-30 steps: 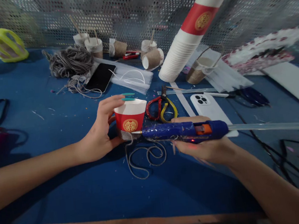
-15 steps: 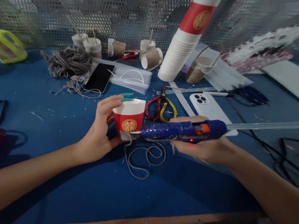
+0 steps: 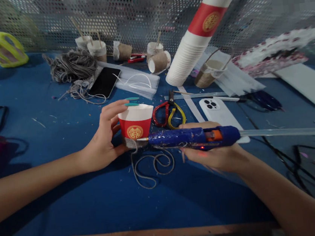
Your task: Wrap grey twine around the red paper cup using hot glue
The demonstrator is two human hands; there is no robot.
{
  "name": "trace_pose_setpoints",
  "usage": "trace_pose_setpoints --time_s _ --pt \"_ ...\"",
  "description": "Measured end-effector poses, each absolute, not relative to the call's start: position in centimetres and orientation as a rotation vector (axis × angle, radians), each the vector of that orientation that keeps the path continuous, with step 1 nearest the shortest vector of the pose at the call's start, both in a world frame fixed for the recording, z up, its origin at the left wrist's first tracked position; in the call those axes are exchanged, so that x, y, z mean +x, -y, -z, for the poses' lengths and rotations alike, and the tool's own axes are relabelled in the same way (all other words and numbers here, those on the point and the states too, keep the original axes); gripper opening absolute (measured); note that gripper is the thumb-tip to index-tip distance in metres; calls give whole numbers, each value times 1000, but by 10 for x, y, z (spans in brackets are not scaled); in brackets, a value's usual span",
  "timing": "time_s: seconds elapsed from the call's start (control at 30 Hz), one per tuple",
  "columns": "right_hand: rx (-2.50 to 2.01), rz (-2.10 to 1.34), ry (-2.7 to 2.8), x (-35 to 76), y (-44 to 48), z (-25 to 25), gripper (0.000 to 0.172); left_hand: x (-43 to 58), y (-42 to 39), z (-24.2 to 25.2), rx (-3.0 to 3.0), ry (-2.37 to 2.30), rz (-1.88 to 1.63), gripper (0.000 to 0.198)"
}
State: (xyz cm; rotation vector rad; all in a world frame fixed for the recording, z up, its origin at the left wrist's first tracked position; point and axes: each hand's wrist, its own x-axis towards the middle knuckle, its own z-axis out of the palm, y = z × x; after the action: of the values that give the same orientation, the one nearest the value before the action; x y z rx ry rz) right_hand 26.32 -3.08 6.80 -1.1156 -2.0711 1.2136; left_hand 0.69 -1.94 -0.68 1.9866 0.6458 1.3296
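My left hand [image 3: 103, 139] is closed around the left side of a red and white paper cup [image 3: 136, 122], fingers over its rim and thumb low. Grey cord [image 3: 133, 143] wraps the cup's lower end, and its loose tail [image 3: 163, 166] curls on the table in front. In my right hand [image 3: 215, 153] lies a blue hot glue gun [image 3: 188, 137], gripped from below, with a clear glue stick [image 3: 284, 132] sticking out behind. The metal nozzle [image 3: 143, 139] points left at the cup, just above the cord; whether it touches cannot be made out.
Behind the cup lie red-and-yellow-handled scissors [image 3: 171, 112] and a white phone [image 3: 221, 116]. A tall leaning stack of paper cups [image 3: 191, 42] stands farther back. Grey cord [image 3: 72, 65], a black phone [image 3: 105, 82] and several wrapped small cups [image 3: 98, 49] line the back. A black cable [image 3: 278, 153] runs at right.
The cup has turned or tilted very slightly in my left hand. The glue gun stays at nearly the same spot beside it.
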Motion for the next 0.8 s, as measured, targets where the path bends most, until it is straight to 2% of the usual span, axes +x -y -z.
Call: trace_pose_setpoints --time_s 0.8 --pt "-1229 -1189 2069 265 32 -72 22 6 19 8 1895 -637 -1334 84"
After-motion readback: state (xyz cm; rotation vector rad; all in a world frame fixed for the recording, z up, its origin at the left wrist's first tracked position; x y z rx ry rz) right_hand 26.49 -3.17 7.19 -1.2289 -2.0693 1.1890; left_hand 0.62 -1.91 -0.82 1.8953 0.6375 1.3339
